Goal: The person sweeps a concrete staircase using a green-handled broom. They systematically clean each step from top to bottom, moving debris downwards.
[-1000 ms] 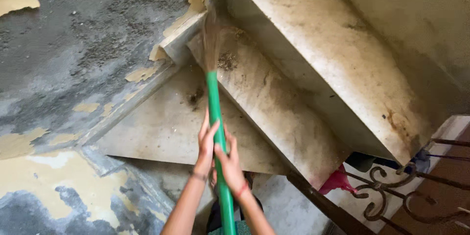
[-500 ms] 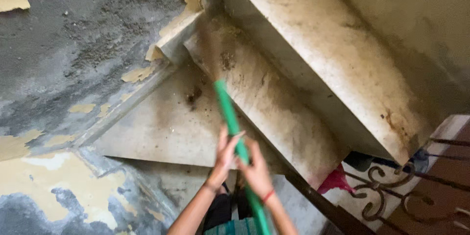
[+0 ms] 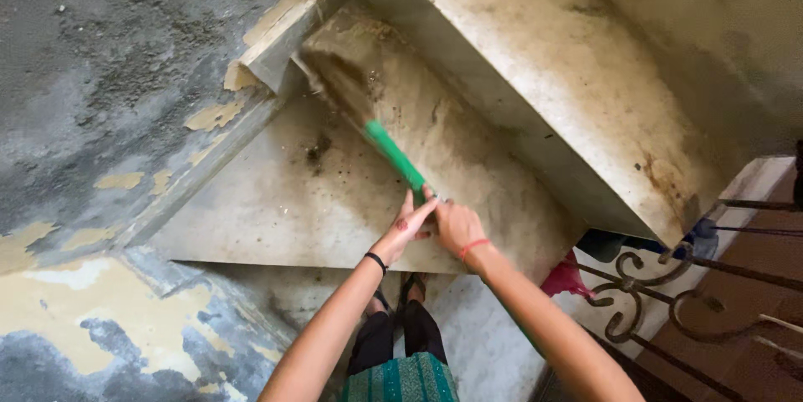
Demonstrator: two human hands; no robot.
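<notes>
I hold a broom with a green handle in both hands. My left hand grips the handle low down, and my right hand, with a red band at the wrist, grips it right beside. The brown bristles lie blurred against a dusty stone step near the wall corner. A dark clump of dirt sits on the lower step just left of the broom.
A peeling grey and yellow wall runs along the left. A higher step climbs to the right. A dark iron railing with scrollwork stands at the lower right, with a pink object under the stair edge.
The broom has swung from near upright to a slant, its head pushed up and left onto the higher step. Both hands moved right and the handle shows shorter.
</notes>
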